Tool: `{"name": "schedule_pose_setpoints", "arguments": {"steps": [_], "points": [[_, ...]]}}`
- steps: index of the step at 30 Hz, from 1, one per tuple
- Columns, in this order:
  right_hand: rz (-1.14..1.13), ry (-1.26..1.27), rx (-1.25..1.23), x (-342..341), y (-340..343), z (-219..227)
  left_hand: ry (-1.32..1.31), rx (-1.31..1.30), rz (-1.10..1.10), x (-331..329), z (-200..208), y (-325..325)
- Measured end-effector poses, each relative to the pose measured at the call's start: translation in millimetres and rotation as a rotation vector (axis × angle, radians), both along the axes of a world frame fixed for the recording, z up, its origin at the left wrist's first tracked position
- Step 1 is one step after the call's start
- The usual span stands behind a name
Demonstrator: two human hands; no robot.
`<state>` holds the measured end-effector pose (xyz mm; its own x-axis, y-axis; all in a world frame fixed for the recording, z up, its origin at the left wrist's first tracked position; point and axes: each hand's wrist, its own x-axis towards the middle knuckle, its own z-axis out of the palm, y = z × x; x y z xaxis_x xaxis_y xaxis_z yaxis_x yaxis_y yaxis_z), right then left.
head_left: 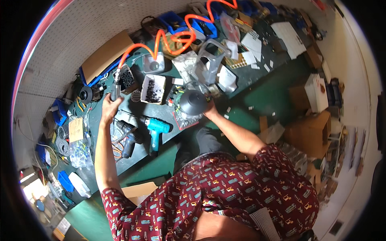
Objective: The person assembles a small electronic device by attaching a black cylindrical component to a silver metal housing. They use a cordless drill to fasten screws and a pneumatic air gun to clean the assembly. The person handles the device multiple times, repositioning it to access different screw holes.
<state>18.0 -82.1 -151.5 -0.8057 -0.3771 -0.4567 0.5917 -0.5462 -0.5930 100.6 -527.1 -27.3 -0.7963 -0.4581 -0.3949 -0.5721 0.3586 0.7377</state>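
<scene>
My left hand (109, 107) is closed around an air gun (116, 91), which joins the end of an orange coiled air hose (156, 50). My right hand (210, 110) grips the right side of a dark grey, dome-shaped round part (194, 102); the fingers are partly hidden by it. This part is held over the near edge of the bench, above a clutter of wires and a red-edged sheet (185, 123). Between my arms a teal power drill (157, 127) and a black drill (128, 136) lie on the green bench (136, 150).
Beyond my hands stand a white box of small black parts (148, 99), a box of black screws (126, 79) and a clear plastic container (154, 63). Blue bins (172, 22) line the back. Cardboard boxes (311, 132) are stacked at the right.
</scene>
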Motion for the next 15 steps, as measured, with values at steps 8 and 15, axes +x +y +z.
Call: {"name": "schedule_pose_setpoints", "arguments": {"steps": [8,15], "points": [[-0.090,0.390,0.107,-10.0,-23.4,18.3,0.081,0.371,0.066,30.7,117.7,126.2],[0.031,0.476,0.503,-2.9,-16.4,30.2,0.619,0.243,0.040,40.7,164.8,214.9]]}}
